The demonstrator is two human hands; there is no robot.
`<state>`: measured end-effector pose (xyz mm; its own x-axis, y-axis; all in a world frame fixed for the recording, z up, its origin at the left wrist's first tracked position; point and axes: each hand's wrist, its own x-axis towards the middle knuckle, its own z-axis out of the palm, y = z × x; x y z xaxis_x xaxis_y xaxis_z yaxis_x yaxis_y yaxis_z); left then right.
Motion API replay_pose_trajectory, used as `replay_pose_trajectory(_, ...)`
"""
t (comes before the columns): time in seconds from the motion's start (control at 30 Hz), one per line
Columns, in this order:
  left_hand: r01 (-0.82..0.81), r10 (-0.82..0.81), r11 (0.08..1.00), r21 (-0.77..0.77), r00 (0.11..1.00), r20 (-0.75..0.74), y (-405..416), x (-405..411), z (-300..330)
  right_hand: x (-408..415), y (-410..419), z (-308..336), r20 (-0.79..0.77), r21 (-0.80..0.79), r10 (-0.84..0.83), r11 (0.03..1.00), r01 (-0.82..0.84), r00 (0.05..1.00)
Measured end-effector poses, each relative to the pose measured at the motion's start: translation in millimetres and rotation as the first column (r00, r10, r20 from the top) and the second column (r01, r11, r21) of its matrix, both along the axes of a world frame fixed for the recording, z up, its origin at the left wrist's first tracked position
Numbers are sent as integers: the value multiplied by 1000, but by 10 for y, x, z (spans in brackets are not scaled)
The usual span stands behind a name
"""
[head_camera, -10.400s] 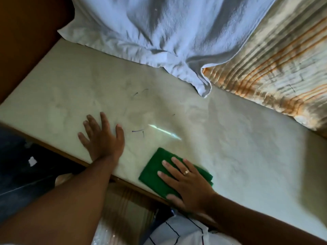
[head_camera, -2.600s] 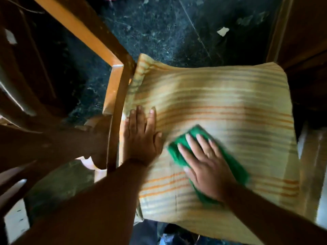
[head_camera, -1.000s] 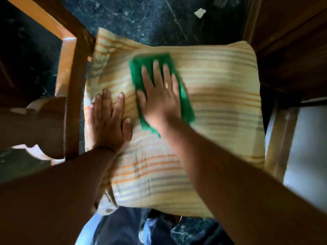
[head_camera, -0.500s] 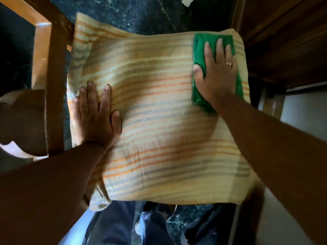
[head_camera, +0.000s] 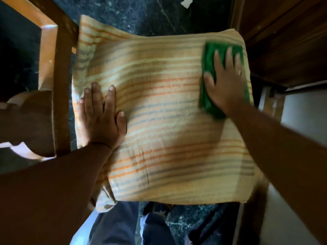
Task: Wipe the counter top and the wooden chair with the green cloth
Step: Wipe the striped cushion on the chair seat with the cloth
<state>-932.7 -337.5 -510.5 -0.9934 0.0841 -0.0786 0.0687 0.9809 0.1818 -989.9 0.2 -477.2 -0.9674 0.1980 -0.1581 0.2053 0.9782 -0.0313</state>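
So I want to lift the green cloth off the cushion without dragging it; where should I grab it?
Probably pinch the green cloth at its left edge, coming from the cushion's middle. It lies flat under the right hand, and that long edge shows uncovered beside the thumb. Its right side sits at the cushion's edge, so there is less room there.

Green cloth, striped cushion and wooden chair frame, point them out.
green cloth point(head_camera: 208, 55), head view, upper left part.
striped orange cushion point(head_camera: 164, 110), head view, bare middle.
wooden chair frame point(head_camera: 61, 96), head view, upright rail.

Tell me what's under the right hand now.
The green cloth lies under the right hand, flat on the striped cushion. The cloth's middle is covered by the palm.
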Motion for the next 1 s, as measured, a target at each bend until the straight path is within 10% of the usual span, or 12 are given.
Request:
replay_pose_trajectory(0.13,15,-15,1000,25,1000,-6,-14,1,-16,-436,-399,-83,-25,80,-23,996,25,999)
replay_pose_trajectory(0.3,25,-25,999,39,1000,-6,-45,3,35,2263,-1395,11,59,-256,700,700,-666,712)
replay_pose_trajectory(0.5,35,-40,998,44,992,121,-29,-52,358,2465,-1319,152,59,-376,681,693,-615,730)
replay_pose_trajectory(0.67,501,-489,865,37,823,290,168,334,734,2508,-1035,356,112,-213,241,953,-213,964)
replay_pose_trajectory(0.77,623,-554,782,-2,697,455,386,726,796,2533,-864,477,316,-84,121,992,-99,941)
replay_pose_trajectory(0.93,104,-254,946,306,826,504,473,945,1203,2387,-701,763,477,-441,100,887,139,873)
replay_pose_trajectory(1.0,-286,-89,812,509,801,591,515,957,1605,2328,-629,1055,527,-699,-126,499,512,841)
